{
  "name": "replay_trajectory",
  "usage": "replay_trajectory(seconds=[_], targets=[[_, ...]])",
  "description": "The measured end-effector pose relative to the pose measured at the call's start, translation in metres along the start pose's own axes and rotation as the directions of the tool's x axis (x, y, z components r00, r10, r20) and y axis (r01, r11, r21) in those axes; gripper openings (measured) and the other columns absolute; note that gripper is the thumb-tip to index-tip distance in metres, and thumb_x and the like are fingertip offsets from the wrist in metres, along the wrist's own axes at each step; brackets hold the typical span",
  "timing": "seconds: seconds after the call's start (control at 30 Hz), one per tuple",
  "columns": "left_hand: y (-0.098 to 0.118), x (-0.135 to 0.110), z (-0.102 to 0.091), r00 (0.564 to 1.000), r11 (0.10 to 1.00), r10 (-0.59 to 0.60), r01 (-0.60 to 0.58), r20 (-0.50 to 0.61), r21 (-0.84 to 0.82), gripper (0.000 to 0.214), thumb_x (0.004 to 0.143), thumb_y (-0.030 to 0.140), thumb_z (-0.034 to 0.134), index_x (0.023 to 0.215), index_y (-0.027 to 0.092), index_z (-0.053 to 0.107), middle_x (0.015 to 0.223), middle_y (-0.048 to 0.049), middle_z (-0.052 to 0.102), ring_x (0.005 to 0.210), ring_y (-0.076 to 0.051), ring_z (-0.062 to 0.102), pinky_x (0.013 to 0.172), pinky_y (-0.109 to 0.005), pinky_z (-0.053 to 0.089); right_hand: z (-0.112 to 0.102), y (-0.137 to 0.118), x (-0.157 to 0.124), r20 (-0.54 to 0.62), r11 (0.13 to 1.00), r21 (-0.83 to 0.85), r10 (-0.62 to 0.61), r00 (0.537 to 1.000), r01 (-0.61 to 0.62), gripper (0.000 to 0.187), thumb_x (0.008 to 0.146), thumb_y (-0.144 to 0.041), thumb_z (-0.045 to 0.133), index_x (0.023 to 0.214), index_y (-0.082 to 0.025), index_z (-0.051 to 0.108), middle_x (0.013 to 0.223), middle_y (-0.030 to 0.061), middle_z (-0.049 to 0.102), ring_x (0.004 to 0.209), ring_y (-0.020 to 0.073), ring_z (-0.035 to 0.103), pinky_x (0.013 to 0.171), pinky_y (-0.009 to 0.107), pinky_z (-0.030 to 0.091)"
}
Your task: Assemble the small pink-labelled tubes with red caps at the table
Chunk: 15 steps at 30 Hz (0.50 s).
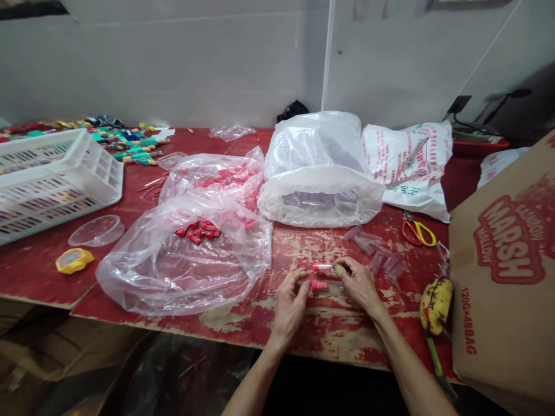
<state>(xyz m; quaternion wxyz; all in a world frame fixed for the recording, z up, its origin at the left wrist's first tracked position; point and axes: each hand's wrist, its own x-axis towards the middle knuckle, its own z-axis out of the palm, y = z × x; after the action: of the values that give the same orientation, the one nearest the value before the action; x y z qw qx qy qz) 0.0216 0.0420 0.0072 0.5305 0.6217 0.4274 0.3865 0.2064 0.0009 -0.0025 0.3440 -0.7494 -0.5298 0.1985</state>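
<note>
Two small clear plastic tubes with red ends lie side by side between my hands, just above the worn red table. My left hand (289, 301) is closed at the red ends, its thumb at the lower tube (321, 285) and its index finger by the upper tube (322, 267). From the other side, my right hand (358, 284) pinches the clear end of the upper tube; its lower fingers are partly hidden near the lower one. Several loose clear tubes (376, 254) lie just beyond my right hand. Small red plastic pieces (200, 230) sit in an open clear bag (156, 283) to the left.
A white sack (321, 214) of clear pieces stands behind my hands, beside a printed white bag (407, 162). Scissors (418, 232), a spotted banana (435, 306) and a large carton (498, 312) are at right. A white crate (97, 167) and yellow tape dispenser (74, 260) are at left.
</note>
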Motion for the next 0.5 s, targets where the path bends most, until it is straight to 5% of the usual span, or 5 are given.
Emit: replay_trajectory(seconds=[0.23,0.4,0.5], targets=[[-0.017,-0.012,-0.002,0.986,0.923,0.15,-0.168,0.079,0.347,0.014,0.084,0.022,0.049,0.082,0.017,0.062,0.081,-0.0051,0.06,0.078,-0.02,0.058,0.072,-0.031,0.044,0.001,0.009,-0.008,-0.08,0.981,-0.192,0.018,0.997,-0.033,0.039,0.087,-0.031,0.041,0.124,-0.022,0.051,0.12,0.0085,0.056,0.091,0.0221,0.059,0.073,0.033,0.043],[-0.017,-0.007,0.008,0.979,0.891,0.156,-0.198,0.135,0.409,0.017,0.084,0.016,0.045,0.085,0.017,0.062,0.086,-0.0068,0.058,0.077,-0.02,0.057,0.071,-0.032,0.044,0.004,0.012,-0.038,0.036,0.927,-0.265,-0.267,0.963,0.267,0.031,0.085,-0.025,0.048,0.115,-0.02,0.055,0.116,0.0089,0.057,0.107,0.0235,0.052,0.083,0.034,0.046],[-0.016,-0.004,0.01,0.983,0.913,0.148,-0.176,0.105,0.367,0.017,0.083,0.018,0.045,0.08,0.017,0.062,0.083,-0.0065,0.058,0.076,-0.02,0.057,0.071,-0.033,0.043,0.011,0.013,-0.046,0.062,0.922,-0.255,-0.286,0.956,0.292,0.027,0.087,-0.021,0.046,0.112,-0.02,0.056,0.11,0.0096,0.058,0.101,0.0237,0.053,0.079,0.035,0.046]])
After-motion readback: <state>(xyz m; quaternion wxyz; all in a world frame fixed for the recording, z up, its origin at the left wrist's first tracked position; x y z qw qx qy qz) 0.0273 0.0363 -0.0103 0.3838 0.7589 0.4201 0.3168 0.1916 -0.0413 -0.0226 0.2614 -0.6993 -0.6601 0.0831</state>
